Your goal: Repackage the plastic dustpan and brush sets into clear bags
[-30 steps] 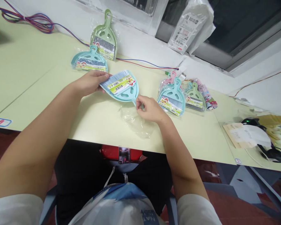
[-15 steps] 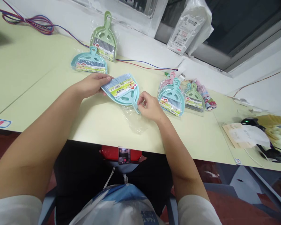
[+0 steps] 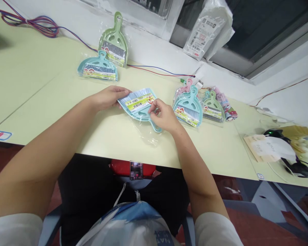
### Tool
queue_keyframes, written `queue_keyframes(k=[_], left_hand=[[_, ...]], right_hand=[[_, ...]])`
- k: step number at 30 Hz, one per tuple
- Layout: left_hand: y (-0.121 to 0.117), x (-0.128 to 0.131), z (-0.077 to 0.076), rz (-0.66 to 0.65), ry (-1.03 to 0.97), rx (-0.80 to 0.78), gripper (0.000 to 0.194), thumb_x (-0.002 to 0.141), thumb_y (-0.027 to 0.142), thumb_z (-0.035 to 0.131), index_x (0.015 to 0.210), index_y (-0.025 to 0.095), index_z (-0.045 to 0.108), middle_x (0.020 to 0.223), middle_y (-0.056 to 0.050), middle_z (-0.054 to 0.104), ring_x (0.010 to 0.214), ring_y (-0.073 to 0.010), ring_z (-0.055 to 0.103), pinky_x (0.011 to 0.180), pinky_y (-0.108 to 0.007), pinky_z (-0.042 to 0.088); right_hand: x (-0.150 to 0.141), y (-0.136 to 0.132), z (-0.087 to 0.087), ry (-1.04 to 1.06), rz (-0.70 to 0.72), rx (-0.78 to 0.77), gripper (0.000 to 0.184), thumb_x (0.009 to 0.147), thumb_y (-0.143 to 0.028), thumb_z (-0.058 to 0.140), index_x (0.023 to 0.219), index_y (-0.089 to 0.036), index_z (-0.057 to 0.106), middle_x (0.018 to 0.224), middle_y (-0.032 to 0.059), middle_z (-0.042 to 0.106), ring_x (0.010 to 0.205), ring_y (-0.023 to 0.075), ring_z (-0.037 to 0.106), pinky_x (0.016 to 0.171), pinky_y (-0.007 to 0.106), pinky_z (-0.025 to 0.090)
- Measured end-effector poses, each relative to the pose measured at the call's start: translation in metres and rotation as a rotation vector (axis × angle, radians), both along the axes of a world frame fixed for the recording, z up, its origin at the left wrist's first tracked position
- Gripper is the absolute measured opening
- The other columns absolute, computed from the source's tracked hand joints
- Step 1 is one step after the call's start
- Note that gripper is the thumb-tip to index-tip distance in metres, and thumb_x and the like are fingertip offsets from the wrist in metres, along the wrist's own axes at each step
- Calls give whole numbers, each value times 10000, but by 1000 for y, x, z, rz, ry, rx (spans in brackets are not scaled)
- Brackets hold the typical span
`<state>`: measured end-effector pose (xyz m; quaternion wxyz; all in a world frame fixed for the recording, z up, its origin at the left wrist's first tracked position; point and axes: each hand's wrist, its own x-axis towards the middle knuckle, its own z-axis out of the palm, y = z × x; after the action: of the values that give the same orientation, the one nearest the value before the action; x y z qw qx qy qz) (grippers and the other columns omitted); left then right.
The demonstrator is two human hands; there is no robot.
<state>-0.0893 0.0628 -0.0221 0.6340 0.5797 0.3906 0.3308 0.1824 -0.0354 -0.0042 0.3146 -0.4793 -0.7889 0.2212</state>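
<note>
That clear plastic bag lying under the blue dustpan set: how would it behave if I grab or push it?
The clear bag looks thin and crumpled, so it is probably floppy and would sag rather than hold shape. It seems very light; a push would likely bunch or slide it on the smooth table. Its glossy film may be slippery, so the right hand would probably need a pinch.

A red "1" stands on a blue-edged sticker [image 3: 0,135] at the table's [image 3: 28,89] near-left edge.

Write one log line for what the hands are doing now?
left hand: holds blue dustpan set | right hand: grips same set | clear bag: under it, on table
</note>
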Motion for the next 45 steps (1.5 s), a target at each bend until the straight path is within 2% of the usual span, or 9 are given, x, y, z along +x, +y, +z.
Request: queue_keyframes(k=[6, 15, 22, 26, 30, 34, 39, 45], left_hand=[[-3, 2, 2, -44, 10, -16, 363, 911, 373, 802, 1179, 134, 855, 892, -139, 783, 600, -148, 641, 498, -226, 507], [3, 0, -10, -129, 136, 20, 446, 970, 429, 748, 1313, 152, 810, 1044, -171, 802, 706, -186, 707, 583, -256, 572], [3, 0, -10, -200, 197, -16, 503, 964, 426, 714, 1395, 171, 756, 1204, -188, 784, 864, -268, 765, 801, -419, 661], [1, -1, -8, -226, 201, -48, 531, 935, 387, 707, 1426, 183, 729, 1299, -181, 760, 1044, -326, 771, 856, -433, 663], [0, 0, -5, -261, 208, -82, 565, 928, 375, 693, 1460, 186, 704, 1366, -187, 734, 1176, -362, 742, 942, -462, 639], [-3, 3, 0, -270, 248, -80, 576, 935, 382, 655, 1470, 173, 699, 1379, -174, 733, 1235, -362, 717, 1023, -459, 581], [-8, 4, 4, -319, 290, -48, 605, 1000, 512, 568, 1485, 168, 682, 1443, -158, 708, 1333, -342, 654, 1080, -407, 510], [-14, 2, 8, -352, 381, 23, 691, 1066, 648, 405, 1581, 228, 598, 1533, -118, 658, 1415, -323, 597, 1148, -383, 446]], right_hand=[[0, 0, 2, 19, -20, 23, 164, 831, -127, 569, 933, -253, 548, 1002, 18, 740, 896, 197, 673, 813, 347, 530], [1, -2, 0, -55, -26, 46, 163, 807, -122, 607, 918, -239, 624, 967, 9, 748, 820, 193, 631, 783, 330, 491], [1, -1, 0, -67, -13, 50, 157, 827, -132, 596, 937, -233, 648, 979, 15, 761, 836, 201, 646, 813, 337, 491], [2, -1, 1, -67, -6, 44, 169, 837, -127, 591, 948, -236, 658, 993, 14, 768, 853, 204, 664, 836, 345, 506], [3, -1, 2, -44, 10, 44, 168, 841, -119, 594, 942, -236, 662, 987, 14, 769, 860, 202, 677, 841, 345, 517], [3, -1, 2, -50, 11, 27, 184, 838, -106, 586, 938, -237, 666, 984, 12, 779, 891, 209, 697, 855, 348, 520], [3, -3, 3, -53, 24, 11, 189, 841, -100, 584, 934, -239, 674, 983, 6, 793, 870, 204, 702, 846, 347, 518], [2, -6, 7, -100, 28, -21, 187, 858, -104, 583, 945, -238, 681, 995, 12, 800, 846, 202, 694, 828, 349, 516]])
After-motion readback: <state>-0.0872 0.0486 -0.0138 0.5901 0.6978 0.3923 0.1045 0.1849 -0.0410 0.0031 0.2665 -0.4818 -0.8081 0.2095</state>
